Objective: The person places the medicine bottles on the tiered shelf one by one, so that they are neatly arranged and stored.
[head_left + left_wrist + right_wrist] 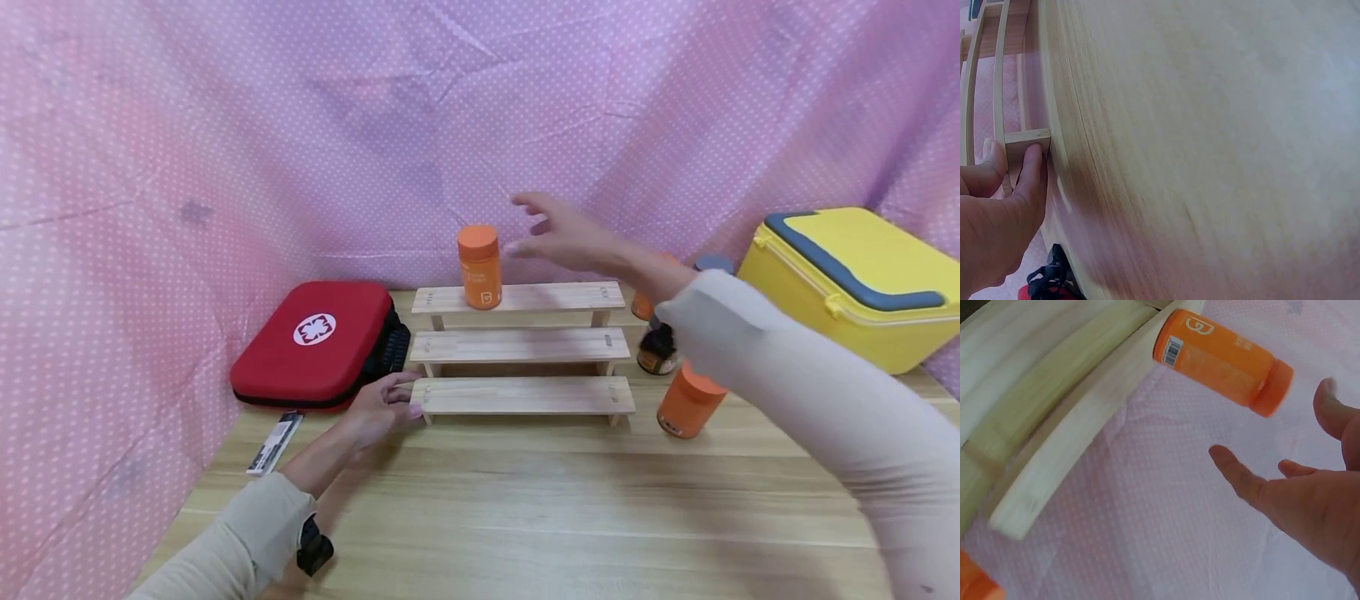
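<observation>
A three-step wooden display rack (521, 396) stands on the table. My left hand (378, 408) grips the left end of its lowest step; in the left wrist view the thumb and a finger pinch around the plank and its leg (1029, 139). On the top step, left of its middle, an orange supplement bottle (480, 271) stands upright. My right hand (566, 233) hovers just right of that bottle with fingers spread and nothing in them. The right wrist view shows a gap between the fingertips (1217, 452) and the bottle's cap (1274, 387).
Left of the rack lies a red first-aid case (315, 342), with a small white box (275, 443) in front. At right are another orange bottle (690, 404), a dark bottle (657, 350) and a yellow storage box (847, 283). A pink dotted cloth (420, 125) hangs behind.
</observation>
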Action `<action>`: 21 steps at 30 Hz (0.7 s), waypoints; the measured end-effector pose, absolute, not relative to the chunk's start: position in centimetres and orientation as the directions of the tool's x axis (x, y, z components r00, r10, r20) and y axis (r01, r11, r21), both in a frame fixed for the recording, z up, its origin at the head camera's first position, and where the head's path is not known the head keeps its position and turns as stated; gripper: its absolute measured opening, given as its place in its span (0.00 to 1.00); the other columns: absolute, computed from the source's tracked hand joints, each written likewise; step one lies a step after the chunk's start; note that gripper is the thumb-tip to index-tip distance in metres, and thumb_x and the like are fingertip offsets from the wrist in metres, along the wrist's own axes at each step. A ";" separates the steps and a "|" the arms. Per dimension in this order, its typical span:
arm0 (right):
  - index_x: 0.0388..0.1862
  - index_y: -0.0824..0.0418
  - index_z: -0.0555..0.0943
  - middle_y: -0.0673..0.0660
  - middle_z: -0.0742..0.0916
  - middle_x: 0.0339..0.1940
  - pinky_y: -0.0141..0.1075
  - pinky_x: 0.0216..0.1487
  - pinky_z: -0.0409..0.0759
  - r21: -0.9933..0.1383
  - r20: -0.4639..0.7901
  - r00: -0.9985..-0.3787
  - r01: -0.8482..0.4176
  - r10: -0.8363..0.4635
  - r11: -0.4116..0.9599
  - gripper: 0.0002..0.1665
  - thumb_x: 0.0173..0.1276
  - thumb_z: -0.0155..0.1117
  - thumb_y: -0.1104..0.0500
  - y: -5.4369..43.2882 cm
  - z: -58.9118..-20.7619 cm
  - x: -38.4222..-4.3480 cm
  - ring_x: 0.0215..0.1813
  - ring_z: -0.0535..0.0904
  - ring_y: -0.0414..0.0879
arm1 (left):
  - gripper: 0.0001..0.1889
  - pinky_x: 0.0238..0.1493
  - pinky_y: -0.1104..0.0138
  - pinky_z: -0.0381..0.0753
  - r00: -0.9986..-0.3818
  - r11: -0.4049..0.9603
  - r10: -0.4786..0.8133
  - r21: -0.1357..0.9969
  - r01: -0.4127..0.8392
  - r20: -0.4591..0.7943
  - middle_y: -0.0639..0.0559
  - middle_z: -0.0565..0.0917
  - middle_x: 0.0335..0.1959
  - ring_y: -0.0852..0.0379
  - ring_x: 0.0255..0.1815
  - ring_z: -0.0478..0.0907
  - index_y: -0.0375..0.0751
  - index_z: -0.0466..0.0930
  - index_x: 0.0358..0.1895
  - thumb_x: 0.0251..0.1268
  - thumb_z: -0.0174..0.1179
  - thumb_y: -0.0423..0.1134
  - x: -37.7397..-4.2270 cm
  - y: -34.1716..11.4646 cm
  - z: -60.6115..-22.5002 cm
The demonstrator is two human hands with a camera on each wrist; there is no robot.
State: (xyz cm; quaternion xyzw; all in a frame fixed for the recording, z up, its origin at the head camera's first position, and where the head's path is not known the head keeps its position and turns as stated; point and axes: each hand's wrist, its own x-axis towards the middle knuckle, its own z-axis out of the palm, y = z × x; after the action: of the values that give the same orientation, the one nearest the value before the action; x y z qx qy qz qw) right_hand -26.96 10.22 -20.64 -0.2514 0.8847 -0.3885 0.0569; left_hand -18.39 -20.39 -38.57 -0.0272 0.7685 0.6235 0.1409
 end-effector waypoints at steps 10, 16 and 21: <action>0.72 0.63 0.61 0.64 0.68 0.70 0.60 0.63 0.68 -0.469 0.299 -0.823 -0.568 -0.483 0.677 0.44 0.61 0.71 0.58 19.4 -22.5 -18.8 0.67 0.64 0.62 | 0.28 0.50 0.62 0.83 -0.965 0.226 0.143 0.956 -0.185 -0.221 0.31 0.77 0.55 0.53 0.47 0.79 0.30 0.65 0.66 0.61 0.57 0.19 -18.4 -20.4 -38.7; 0.72 0.62 0.64 0.63 0.75 0.62 0.44 0.53 0.73 -0.432 0.349 -0.845 -0.529 -0.406 0.730 0.49 0.53 0.77 0.60 23.8 -25.5 -16.0 0.56 0.71 0.57 | 0.28 0.49 0.62 0.83 -0.963 0.241 0.153 0.953 -0.182 -0.222 0.32 0.77 0.54 0.53 0.46 0.79 0.29 0.65 0.66 0.61 0.57 0.19 -18.5 -20.4 -38.7; 0.71 0.65 0.65 0.66 0.75 0.63 0.52 0.54 0.74 -0.436 0.337 -0.878 -0.466 -0.340 0.770 0.47 0.54 0.77 0.59 26.2 -27.1 -15.1 0.58 0.72 0.62 | 0.28 0.51 0.61 0.83 -0.962 0.260 0.142 0.946 -0.192 -0.234 0.32 0.76 0.56 0.51 0.48 0.78 0.31 0.65 0.67 0.62 0.57 0.20 -18.5 -20.5 -38.6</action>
State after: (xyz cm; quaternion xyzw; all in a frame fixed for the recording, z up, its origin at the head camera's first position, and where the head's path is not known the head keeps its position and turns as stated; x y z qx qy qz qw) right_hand -15.06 26.20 -27.10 -0.2161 0.9331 -0.2613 -0.1202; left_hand -18.54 -20.46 -38.64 -0.0161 0.7818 0.6080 0.1372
